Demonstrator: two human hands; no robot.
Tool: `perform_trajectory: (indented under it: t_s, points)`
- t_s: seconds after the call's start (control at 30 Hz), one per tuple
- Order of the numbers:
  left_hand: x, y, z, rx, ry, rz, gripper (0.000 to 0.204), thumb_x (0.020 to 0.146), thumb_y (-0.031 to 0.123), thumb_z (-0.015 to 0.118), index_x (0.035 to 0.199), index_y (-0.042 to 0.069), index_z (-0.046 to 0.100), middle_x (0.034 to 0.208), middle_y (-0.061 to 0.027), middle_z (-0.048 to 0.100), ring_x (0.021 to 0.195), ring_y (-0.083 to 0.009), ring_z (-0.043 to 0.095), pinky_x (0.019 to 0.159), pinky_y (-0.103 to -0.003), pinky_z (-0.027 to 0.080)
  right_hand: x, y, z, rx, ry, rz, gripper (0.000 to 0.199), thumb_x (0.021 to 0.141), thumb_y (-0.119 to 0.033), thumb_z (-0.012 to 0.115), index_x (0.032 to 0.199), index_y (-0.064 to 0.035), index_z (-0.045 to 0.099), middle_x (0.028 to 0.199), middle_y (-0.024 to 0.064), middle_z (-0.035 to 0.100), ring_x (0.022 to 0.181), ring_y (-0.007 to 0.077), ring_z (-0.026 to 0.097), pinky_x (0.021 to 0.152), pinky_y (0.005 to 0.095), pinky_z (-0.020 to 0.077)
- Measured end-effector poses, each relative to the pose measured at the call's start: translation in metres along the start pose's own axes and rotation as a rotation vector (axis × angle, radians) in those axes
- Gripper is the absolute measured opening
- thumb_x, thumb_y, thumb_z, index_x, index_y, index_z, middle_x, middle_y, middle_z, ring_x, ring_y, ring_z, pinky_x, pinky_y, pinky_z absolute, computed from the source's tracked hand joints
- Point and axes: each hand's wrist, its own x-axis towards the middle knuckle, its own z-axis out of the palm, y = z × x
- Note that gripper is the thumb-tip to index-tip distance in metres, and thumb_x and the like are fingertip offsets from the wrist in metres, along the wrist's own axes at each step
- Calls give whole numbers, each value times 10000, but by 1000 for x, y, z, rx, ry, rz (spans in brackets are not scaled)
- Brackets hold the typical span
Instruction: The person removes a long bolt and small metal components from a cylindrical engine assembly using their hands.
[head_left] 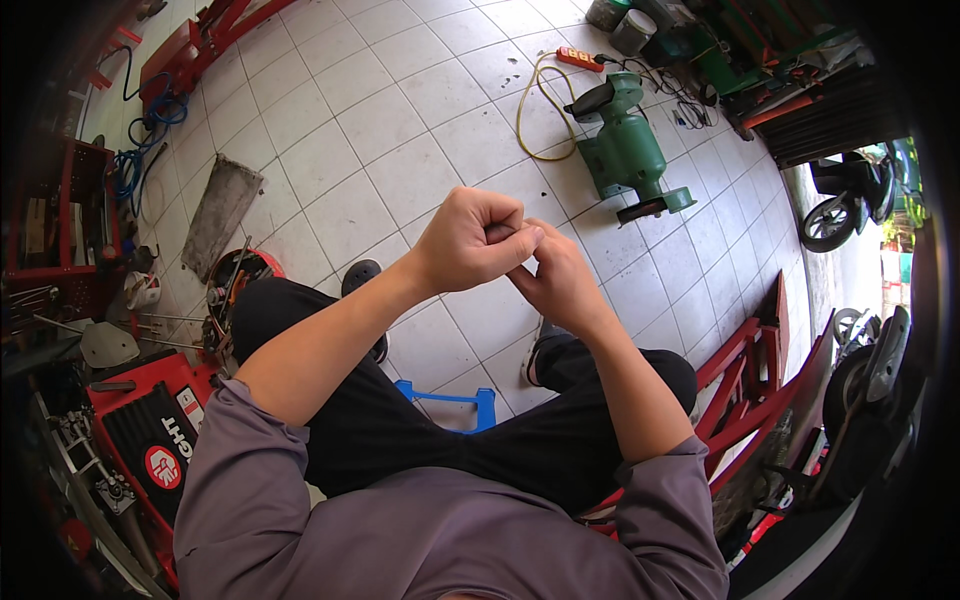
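Observation:
I sit on a low blue stool (452,400) with both forearms raised over my knees. My left hand (470,238) is curled into a fist, its fingertips meeting those of my right hand (558,278) at the middle of the view. The two hands touch there. Any small thing pinched between the fingers is hidden, so I cannot tell whether they hold anything. Below them are my black trousers and my shoes on the white tiled floor (360,120).
A green bench grinder (625,150) stands on the tiles ahead, with a yellow cable (530,115) and an orange power strip (580,58). A red bowl of tools (238,280) and a red tool cart (150,440) lie left. Red frames (750,390) and scooters (850,195) stand right.

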Motion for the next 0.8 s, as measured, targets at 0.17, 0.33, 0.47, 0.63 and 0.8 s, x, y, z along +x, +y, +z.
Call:
perform_trajectory:
  t_s: [0.17, 0.33, 0.47, 0.63, 0.8]
  points:
    - [-1, 0, 3, -61, -4, 7, 439, 864, 32, 645, 548, 100, 347, 513, 75, 333, 511, -12, 296, 431, -233, 226, 2, 2, -1, 217, -39, 65, 221, 842, -129, 684, 1010, 0, 618, 887, 121, 617, 783, 269, 618, 680, 366, 499]
    - [-1, -4, 3, -39, 42, 15, 443, 861, 26, 648, 550, 102, 342, 509, 85, 307, 497, -11, 277, 421, -233, 211, 2, -17, -2, 301, 35, 149, 240, 886, -212, 667, 820, 14, 618, 718, 94, 586, 634, 167, 551, 542, 317, 427]
    - [5, -3, -6, 30, 81, 70, 440, 860, 20, 646, 550, 101, 345, 510, 94, 292, 486, -10, 258, 412, -235, 208, -11, -30, -1, 532, -416, 261, 570, 920, -316, 645, 488, -16, 425, 430, 15, 356, 423, 100, 308, 415, 314, 254]
    - [7, 1, -14, 14, 114, 74, 445, 861, 10, 640, 547, 105, 339, 511, 97, 289, 484, -6, 248, 409, -235, 210, -4, -24, -4, 370, -222, 206, 527, 874, -271, 706, 512, -13, 422, 445, 3, 322, 444, 112, 274, 424, 316, 247]
    - [6, 3, -10, -6, 72, 87, 429, 848, 11, 645, 545, 101, 355, 508, 94, 295, 488, -9, 261, 414, -234, 216, 2, -10, -11, 294, 19, 140, 317, 784, -226, 794, 844, -4, 577, 737, 62, 546, 642, 153, 458, 573, 292, 402]
